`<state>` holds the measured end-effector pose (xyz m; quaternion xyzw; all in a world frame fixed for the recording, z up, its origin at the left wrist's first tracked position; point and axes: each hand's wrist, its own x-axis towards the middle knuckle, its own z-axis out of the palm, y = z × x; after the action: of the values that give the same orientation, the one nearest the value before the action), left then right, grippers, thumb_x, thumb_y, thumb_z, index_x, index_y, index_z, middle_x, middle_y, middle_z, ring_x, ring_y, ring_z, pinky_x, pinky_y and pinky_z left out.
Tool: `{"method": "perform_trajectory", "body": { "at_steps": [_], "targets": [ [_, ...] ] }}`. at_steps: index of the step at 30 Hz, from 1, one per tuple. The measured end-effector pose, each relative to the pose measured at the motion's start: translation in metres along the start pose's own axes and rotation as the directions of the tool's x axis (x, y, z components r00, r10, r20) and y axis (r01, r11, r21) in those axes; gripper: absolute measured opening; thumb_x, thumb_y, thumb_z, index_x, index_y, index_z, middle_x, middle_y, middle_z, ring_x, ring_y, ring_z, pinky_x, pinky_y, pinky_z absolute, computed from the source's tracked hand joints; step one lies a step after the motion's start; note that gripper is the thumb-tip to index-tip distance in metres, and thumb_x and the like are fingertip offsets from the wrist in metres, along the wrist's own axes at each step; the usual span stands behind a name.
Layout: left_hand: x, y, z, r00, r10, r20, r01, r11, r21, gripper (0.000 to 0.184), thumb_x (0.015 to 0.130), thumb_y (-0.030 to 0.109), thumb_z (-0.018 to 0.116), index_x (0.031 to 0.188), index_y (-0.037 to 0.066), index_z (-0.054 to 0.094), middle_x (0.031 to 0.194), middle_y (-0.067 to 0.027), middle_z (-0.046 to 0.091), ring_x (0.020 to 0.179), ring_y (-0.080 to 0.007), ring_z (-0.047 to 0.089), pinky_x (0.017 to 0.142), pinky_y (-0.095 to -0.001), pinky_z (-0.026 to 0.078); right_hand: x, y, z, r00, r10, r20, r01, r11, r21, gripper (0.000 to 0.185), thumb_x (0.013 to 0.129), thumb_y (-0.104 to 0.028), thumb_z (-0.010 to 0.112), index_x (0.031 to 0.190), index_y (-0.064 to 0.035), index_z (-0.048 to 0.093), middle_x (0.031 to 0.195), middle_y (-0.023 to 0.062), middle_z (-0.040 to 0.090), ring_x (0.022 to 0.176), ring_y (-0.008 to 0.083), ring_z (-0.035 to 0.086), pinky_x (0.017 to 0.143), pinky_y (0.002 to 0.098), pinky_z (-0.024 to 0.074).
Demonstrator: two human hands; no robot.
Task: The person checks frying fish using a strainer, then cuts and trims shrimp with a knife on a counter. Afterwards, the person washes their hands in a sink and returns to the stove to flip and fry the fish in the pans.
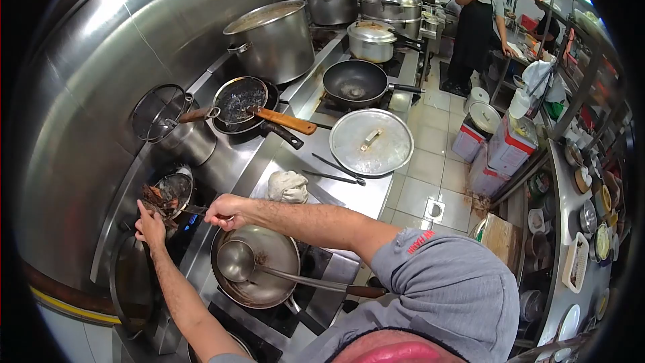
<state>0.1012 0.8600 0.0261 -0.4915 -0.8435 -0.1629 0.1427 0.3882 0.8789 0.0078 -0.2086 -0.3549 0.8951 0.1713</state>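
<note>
My right hand [225,212] is closed around the dark handle of a small round pan [187,191], tilted at the left side of the stove. Reddish-brown and dark food pieces [160,196] lie at the pan. My left hand [152,227] is beside the food at the pan's near edge, with fingers extended and apart; whether they touch the food I cannot tell. Just below my right hand is a wide frying pan [275,252] on a burner. A ladle [236,261] rests in it, its long handle pointing right.
A crumpled cloth [288,187], tongs [336,176] and a large lid [371,141] lie on the counter. Beyond are a wooden-handled strainer [242,99], a tall stockpot [272,40] and a black frying pan [355,84]. A person [474,27] in an apron stands at the far right; shelves [568,181] line the right.
</note>
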Motion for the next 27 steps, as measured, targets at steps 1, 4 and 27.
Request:
{"method": "perform_trajectory", "body": {
  "at_steps": [1,4,27],
  "targets": [
    [-0.002,0.001,-0.002,0.999,-0.005,0.051,0.006,1.000,-0.019,0.069,0.084,0.017,0.055,0.143,0.022,0.020,0.118,0.0009,0.054,0.116,-0.0237,0.038,0.094,-0.0591,0.015,0.000,0.000,0.001,1.000,0.001,0.004,-0.001,1.000,0.000,0.010,0.083,-0.005,0.055,0.074,0.0012,0.053,0.053,0.0036,0.050,0.036,0.0077,0.040,0.029,0.0209,0.0241],
    [-0.010,0.006,-0.009,0.997,-0.013,-0.073,0.012,1.000,-0.026,0.070,0.083,0.016,0.056,0.143,0.022,0.022,0.117,-0.0010,0.054,0.115,-0.0267,0.039,0.096,-0.0538,0.020,0.000,-0.001,0.003,0.999,0.020,-0.026,-0.020,1.000,-0.003,0.010,0.082,-0.004,0.055,0.074,0.0014,0.054,0.052,0.0037,0.049,0.036,0.0079,0.040,0.029,0.0211,0.0249],
    [-0.009,0.001,-0.011,0.988,-0.059,-0.140,0.041,0.991,-0.131,0.083,0.073,0.002,0.058,0.143,0.024,0.019,0.114,0.0011,0.055,0.110,-0.0254,0.041,0.094,-0.0522,0.021,-0.006,0.003,-0.004,0.999,0.015,0.038,-0.015,1.000,0.005,0.008,0.083,-0.003,0.055,0.085,-0.0044,0.047,0.057,0.0011,0.049,0.038,0.0089,0.040,0.031,0.0214,0.0265]
  ]
}}
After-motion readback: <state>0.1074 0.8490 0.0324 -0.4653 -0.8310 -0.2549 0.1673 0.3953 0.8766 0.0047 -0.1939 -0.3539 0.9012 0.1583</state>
